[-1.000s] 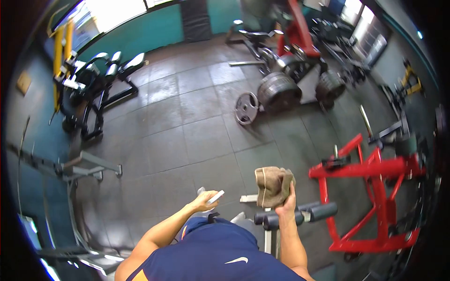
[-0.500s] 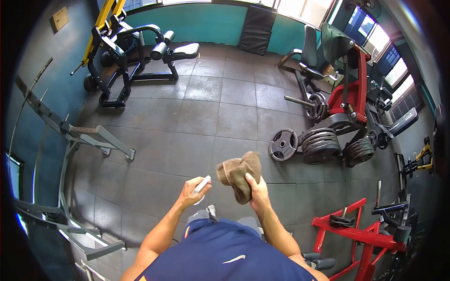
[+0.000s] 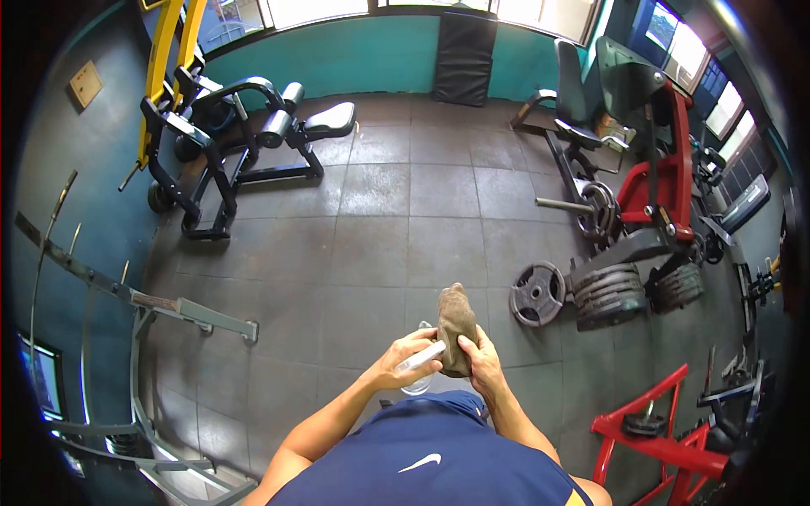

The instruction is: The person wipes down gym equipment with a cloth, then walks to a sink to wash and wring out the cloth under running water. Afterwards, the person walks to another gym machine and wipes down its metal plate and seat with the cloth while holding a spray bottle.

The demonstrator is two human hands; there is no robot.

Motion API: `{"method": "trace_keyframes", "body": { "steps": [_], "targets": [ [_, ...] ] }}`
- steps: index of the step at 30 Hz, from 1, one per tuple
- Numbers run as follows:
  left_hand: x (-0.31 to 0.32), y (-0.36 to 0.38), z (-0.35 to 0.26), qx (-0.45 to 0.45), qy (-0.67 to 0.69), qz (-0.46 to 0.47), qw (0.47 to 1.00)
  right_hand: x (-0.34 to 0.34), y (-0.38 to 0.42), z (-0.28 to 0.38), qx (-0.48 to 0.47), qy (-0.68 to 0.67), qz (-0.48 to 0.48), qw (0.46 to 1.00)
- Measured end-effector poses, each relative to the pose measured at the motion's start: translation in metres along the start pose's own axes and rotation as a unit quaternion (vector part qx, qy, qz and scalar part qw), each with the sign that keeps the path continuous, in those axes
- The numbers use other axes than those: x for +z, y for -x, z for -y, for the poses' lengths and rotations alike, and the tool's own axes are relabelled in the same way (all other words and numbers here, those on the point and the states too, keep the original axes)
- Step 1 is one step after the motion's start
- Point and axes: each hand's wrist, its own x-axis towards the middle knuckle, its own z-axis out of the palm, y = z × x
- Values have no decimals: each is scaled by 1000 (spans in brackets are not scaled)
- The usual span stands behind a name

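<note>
A folded brown cloth (image 3: 456, 320) is in my right hand (image 3: 485, 363), with the thumb pressed on its near face and the cloth's top end pointing forward. My left hand (image 3: 403, 358) is closed around a white object (image 3: 421, 357) with a clear, rounded part showing beneath it. It looks like a small bottle, but the fingers cover much of it. Both hands are close together in front of my blue shirt (image 3: 405, 451), and the white object is right beside the cloth, seemingly touching its left edge.
Weight plates (image 3: 538, 293) stand on the right, by a red machine (image 3: 662, 181). Another red frame (image 3: 658, 430) is nearer on the right. To the left are a grey rack (image 3: 202, 316) and a black bench machine (image 3: 228, 160). Dark tiles (image 3: 371, 244) cover the floor.
My left hand has moved right with the white object, up to the cloth. The cloth has gone from loosely bunched to narrower and more upright. The view has shifted slightly.
</note>
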Motion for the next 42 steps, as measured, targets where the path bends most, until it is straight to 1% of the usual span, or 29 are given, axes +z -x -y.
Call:
{"method": "trace_keyframes", "body": {
  "steps": [2, 3, 4, 5, 6, 7, 8, 9, 10, 12, 13, 14, 15, 17, 18, 20, 23, 24, 26, 29, 30, 31, 32, 34, 35, 36, 38, 40, 42],
  "targets": [
    [-26, -33, 16, -13, -68, -13, 998, -4, -60, 9, 20, 47, -1, 999],
    [-40, -51, 17, -6, -74, -51, 996, 1, -90, 18, 39, 56, -3, 998],
    [-53, -67, 18, -25, -88, -80, 993, 7, -121, 27, 55, 64, -6, 996],
    [-67, -82, 22, -41, -101, -107, 988, 15, -152, 29, 41, 58, -32, 997],
    [-81, -99, 26, -58, -111, -135, 983, 26, -177, 41, 35, 94, -41, 994],
    [-96, -115, 23, -63, -135, -160, 976, 36, -200, 55, 34, 134, -14, 990],
    [-110, -131, 18, -74, -109, -190, 973, 47, -221, 70, 38, 176, 12, 984],
    [-123, -145, 21, -82, -106, -221, 966, 57, -240, 82, 38, 162, 64, 984],
    [-134, -154, 24, -89, -102, -253, 958, 63, -259, 93, -1, 213, 128, 969],
    [-154, -176, 33, -95, -110, -321, 936, 76, -282, 122, -12, 266, 235, 935],
    [-164, -186, 43, -95, -110, -357, 923, 78, -300, 124, -110, 363, 248, 892],
    [-174, -199, 54, -100, -106, -381, 913, 78, -317, 123, -205, 452, 256, 830],
    [-186, -212, 60, -99, -106, -383, 912, 76, -331, 123, -172, 469, 246, 831],
    [-203, -243, 60, -106, -106, -393, 907, 65, -371, 119, -207, 489, 203, 823],
    [-211, -258, 66, -94, -125, -377, 913, 62, -392, 124, -220, 500, 187, 816],
    [-234, -291, 80, -68, -164, -350, 920, 55, -437, 142, -291, 483, 124, 817],
    [-267, -362, 93, -14, -168, -289, 942, 47, -501, 185, -213, 460, 69, 859],
    [-280, -386, 100, 7, -180, -262, 948, 39, -525, 195, -240, 475, 71, 844],
    [-304, -439, 121, 15, -171, -234, 957, 35, -559, 222, -154, 415, 35, 896],
    [-343, -525, 128, 29, -120, -149, 981, 25, -603, 271, -187, 473, -54, 859],
    [-354, -554, 146, 91, -138, -106, 981, 15, -620, 284, -194, 484, -80, 850],
    [-366, -582, 148, 134, -158, -85, 975, 7, -632, 301, -103, 420, -79, 898],
    [-371, -607, 148, 169, -172, -63, 969, -13, -652, 304, -91, 331, -79, 936],
    [-385, -654, 137, 156, -154, 25, 975, 4, -665, 344, -29, 165, -90, 982],
    [-387, -677, 144, 184, -125, 39, 974, 5, -678, 355, -32, 137, -88, 986],
    [-392, -697, 145, 166, -96, 66, 979, 2, -695, 363, -36, 110, -83, 990],
    [-402, -739, 158, 237, -139, 62, 959, -6, -733, 375, -6, 61, -24, 998],
    [-409, -772, 171, 200, -134, 45, 969, 3, -767, 391, 18, 17, 25, 999],
    [-421, -801, 183, 146, -113, 28, 982, -3, -818, 400, 11, -30, 145, 989]
  ]
}}
